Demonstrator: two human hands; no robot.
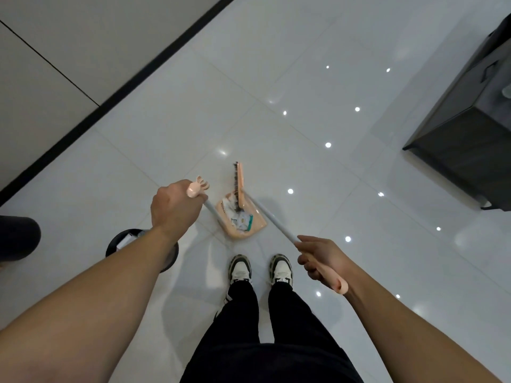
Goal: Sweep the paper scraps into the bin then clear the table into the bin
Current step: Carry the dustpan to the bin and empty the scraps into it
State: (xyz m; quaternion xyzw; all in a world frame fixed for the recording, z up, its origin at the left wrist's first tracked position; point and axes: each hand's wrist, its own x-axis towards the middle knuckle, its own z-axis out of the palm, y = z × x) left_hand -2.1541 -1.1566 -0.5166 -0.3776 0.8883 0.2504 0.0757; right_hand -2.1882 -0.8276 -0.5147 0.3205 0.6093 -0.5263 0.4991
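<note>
Sweeping scraps into the dustpan
Left hand (177,207) grips the dustpan (243,221) handle; right hand (318,261) grips the broom (240,186) handle. Paper scraps (241,219) lie in the pan; bin (138,244) beside the left forearm.

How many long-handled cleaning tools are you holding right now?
2. The dustpan, on the floor ahead of the shoes, is gripped by the left hand; the broom, its head over the dustpan, by the right hand.

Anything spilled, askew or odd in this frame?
Nothing stands out. The paper scraps lie inside the dustpan, none visible loose on the floor. The left hand grips the dustpan handle, the right hand the broom handle.
</note>
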